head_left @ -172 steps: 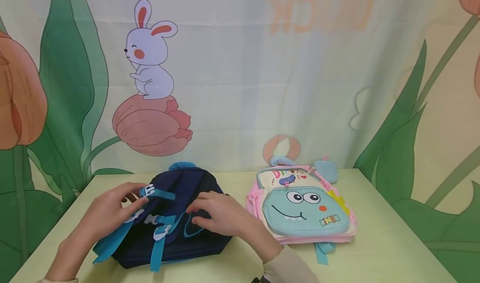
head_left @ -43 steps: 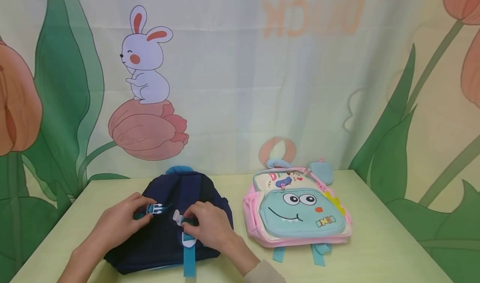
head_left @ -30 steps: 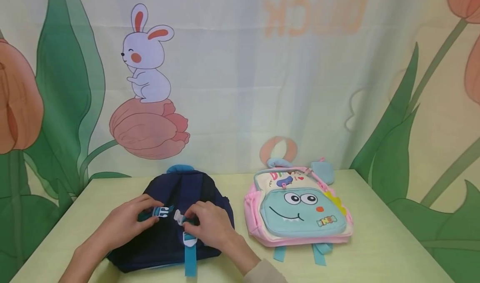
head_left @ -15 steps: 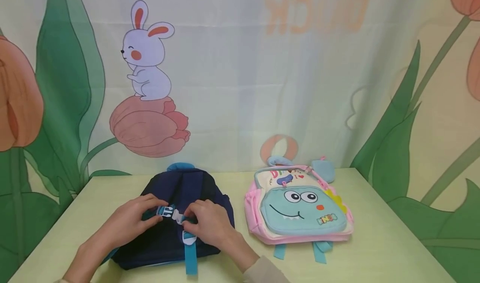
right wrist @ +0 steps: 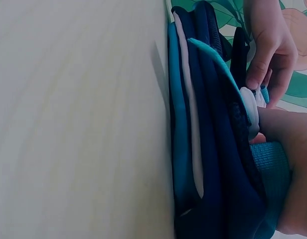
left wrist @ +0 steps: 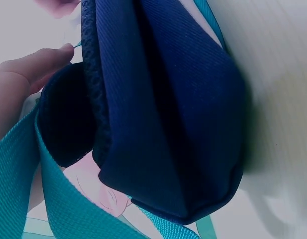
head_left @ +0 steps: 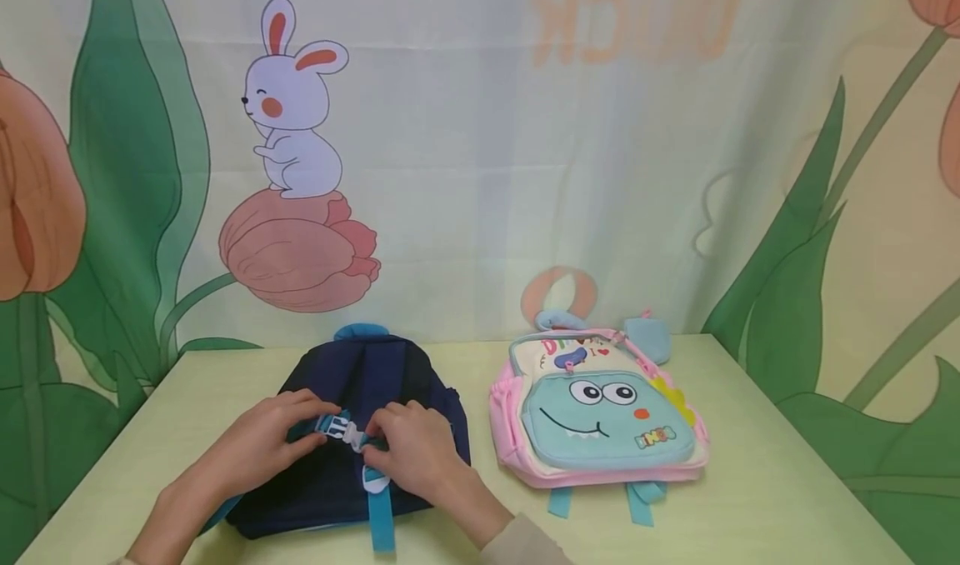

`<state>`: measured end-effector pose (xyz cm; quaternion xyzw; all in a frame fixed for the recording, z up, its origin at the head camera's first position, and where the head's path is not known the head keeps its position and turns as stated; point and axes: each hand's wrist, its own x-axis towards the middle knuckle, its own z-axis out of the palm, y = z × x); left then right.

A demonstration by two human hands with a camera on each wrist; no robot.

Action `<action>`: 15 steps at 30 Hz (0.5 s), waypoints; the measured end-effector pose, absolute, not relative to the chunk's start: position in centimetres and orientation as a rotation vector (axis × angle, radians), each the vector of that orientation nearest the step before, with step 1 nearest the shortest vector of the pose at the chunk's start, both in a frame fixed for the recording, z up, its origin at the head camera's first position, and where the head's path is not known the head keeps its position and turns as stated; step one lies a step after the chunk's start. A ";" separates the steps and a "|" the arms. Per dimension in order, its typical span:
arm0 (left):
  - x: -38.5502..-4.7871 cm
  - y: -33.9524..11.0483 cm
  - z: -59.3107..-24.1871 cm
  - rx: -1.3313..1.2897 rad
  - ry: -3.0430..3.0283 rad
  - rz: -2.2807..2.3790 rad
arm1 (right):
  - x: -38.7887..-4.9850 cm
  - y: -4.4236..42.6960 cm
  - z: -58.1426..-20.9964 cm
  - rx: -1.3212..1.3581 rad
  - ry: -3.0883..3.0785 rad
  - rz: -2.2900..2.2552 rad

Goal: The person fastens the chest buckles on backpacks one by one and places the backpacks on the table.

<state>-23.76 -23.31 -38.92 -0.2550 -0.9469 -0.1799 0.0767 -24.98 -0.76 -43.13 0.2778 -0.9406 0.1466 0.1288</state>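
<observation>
A navy backpack (head_left: 322,486) lies on the table, back panel and straps facing up. My left hand (head_left: 258,442) pinches the pronged half of a white side-release buckle (head_left: 337,427) on a teal strap. My right hand (head_left: 420,450) pinches the socket half (head_left: 356,438), and the two halves meet, prongs partly inside. Below my right hand a teal strap (head_left: 382,519) hangs from a white strap adjuster (head_left: 376,480). The left wrist view shows the bag's side (left wrist: 163,109) with loose teal webbing (left wrist: 64,189). In the right wrist view, my left hand (right wrist: 273,50) appears beyond the bag.
To the right, a pink and light-blue cartoon-face backpack (head_left: 611,423) lies face up, teal straps (head_left: 641,502) at its bottom edge. Both bags lie on a pale yellow table (head_left: 757,482). A printed curtain (head_left: 450,173) hangs behind the table.
Earlier the buckle halves were apart, with my right hand farther from its half. My right hand took hold of the socket, then my left hand brought the prongs rightward until they met.
</observation>
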 end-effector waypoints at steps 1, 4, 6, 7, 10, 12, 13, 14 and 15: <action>-23.7 -23.3 -38.9 -0.765 -2.837 -0.537 | -25.0 -0.8 -43.1 0.805 -2.737 0.425; -23.7 -23.2 -38.7 -0.763 -2.842 -0.533 | -24.9 -0.8 -43.1 0.796 -2.740 0.422; -23.7 -23.1 -38.7 -0.760 -2.850 -0.529 | -24.9 -0.8 -43.1 0.796 -2.745 0.431; -23.7 -23.1 -38.7 -0.761 -2.854 -0.526 | -24.9 -0.8 -43.1 0.796 -2.747 0.435; -23.7 -23.1 -38.8 -0.756 -2.867 -0.514 | -24.9 -0.8 -43.1 0.799 -2.760 0.447; -23.7 -23.1 -38.9 -0.758 -2.864 -0.511 | -24.9 -0.8 -43.1 0.797 -2.767 0.449; -23.7 -23.1 -38.9 -0.757 -2.862 -0.507 | -24.9 -0.8 -43.1 0.795 -2.769 0.447; -23.7 -23.1 -38.9 -0.751 -2.859 -0.496 | -24.9 -0.8 -43.1 0.795 -2.769 0.445; -23.7 -23.0 -38.9 -0.749 -2.853 -0.483 | -24.9 -0.8 -43.1 0.795 -2.769 0.445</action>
